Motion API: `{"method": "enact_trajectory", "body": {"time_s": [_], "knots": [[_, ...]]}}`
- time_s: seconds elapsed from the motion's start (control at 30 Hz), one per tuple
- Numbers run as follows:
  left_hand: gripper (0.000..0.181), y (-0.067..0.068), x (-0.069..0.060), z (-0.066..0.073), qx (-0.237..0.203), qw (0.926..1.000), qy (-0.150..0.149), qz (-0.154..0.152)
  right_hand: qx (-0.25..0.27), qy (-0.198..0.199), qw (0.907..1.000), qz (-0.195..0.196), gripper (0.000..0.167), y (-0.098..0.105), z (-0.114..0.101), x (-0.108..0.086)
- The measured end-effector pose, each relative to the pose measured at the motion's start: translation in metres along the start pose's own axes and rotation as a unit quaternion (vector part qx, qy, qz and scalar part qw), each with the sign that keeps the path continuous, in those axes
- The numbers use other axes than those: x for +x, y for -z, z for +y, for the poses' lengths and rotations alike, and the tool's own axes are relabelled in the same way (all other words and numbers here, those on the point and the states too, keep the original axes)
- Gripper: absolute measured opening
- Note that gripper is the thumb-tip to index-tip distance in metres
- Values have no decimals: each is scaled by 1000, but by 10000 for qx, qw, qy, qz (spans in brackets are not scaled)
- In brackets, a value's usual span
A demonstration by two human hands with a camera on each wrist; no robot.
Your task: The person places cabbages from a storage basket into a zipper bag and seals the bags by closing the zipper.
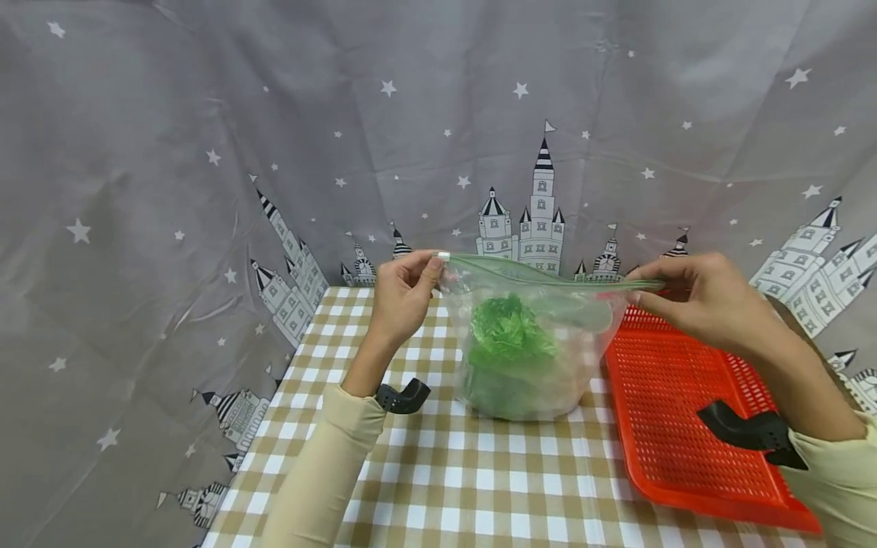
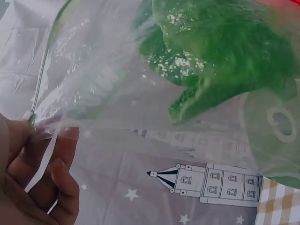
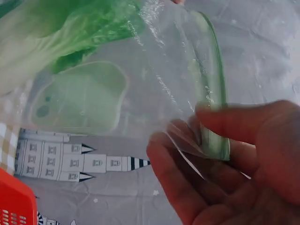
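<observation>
A clear zip bag [image 1: 582, 327] with a green zip strip hangs between both hands, its bottom at the checked cloth. Leafy green lettuce [image 1: 510, 335] lies inside it, seen through the plastic. My left hand [image 1: 404, 297] pinches the bag's top left corner, by the small white slider [image 1: 443, 256]. At the opposite top corner, my right hand [image 1: 709, 304] pinches the zip strip's end between thumb and fingers. In the left wrist view, the slider [image 2: 28, 115] sits against the thumb. The right wrist view has the thumb pressing the green strip [image 3: 215, 93].
A red perforated plastic basket [image 1: 671, 403] stands on the right of the table, partly under the right forearm. The table wears a brown-and-white checked cloth [image 1: 438, 472]. Behind it hangs a grey curtain [image 1: 425, 152] printed with castles and stars.
</observation>
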State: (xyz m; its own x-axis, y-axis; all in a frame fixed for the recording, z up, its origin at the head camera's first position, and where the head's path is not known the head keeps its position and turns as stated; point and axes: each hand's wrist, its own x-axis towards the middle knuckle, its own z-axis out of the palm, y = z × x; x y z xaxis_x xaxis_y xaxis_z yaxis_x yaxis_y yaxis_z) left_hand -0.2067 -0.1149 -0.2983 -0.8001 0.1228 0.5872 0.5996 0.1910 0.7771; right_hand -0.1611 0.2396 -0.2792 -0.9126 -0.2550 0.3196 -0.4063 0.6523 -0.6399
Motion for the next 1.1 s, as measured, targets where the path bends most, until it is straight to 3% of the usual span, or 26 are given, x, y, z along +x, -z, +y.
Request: {"method": "enact_trajectory", "body": {"time_s": [0.2,0.27,0.4,0.47,0.6,0.77,0.97,1.1], "knots": [[10,-4,-1,3,-59,9987,-274,430,-564,-124,9982,150,13,8,2,-1],[10,-7,-1,1,-118,9980,-315,541,-716,-110,9974,-52,23,10,0,3],[9,-10,-1,-9,-323,9957,-329,810,-561,459,9952,-656,49,3,-25,18],[9,-13,-2,-16,-448,9946,-296,889,-444,958,9920,-685,53,-11,-45,29],[9,-20,-3,-25,-649,9943,-226,819,-523,1901,9803,-87,38,-54,-80,53],[8,-28,-6,-23,-865,9931,-300,737,-587,2174,9725,599,22,-97,-98,75],[8,-30,-10,-20,-854,9927,-369,766,-450,2300,9692,763,10,-111,-96,84],[9,-26,-8,-22,-877,9905,-366,995,-821,2278,9683,622,9,-106,-92,83]]}}
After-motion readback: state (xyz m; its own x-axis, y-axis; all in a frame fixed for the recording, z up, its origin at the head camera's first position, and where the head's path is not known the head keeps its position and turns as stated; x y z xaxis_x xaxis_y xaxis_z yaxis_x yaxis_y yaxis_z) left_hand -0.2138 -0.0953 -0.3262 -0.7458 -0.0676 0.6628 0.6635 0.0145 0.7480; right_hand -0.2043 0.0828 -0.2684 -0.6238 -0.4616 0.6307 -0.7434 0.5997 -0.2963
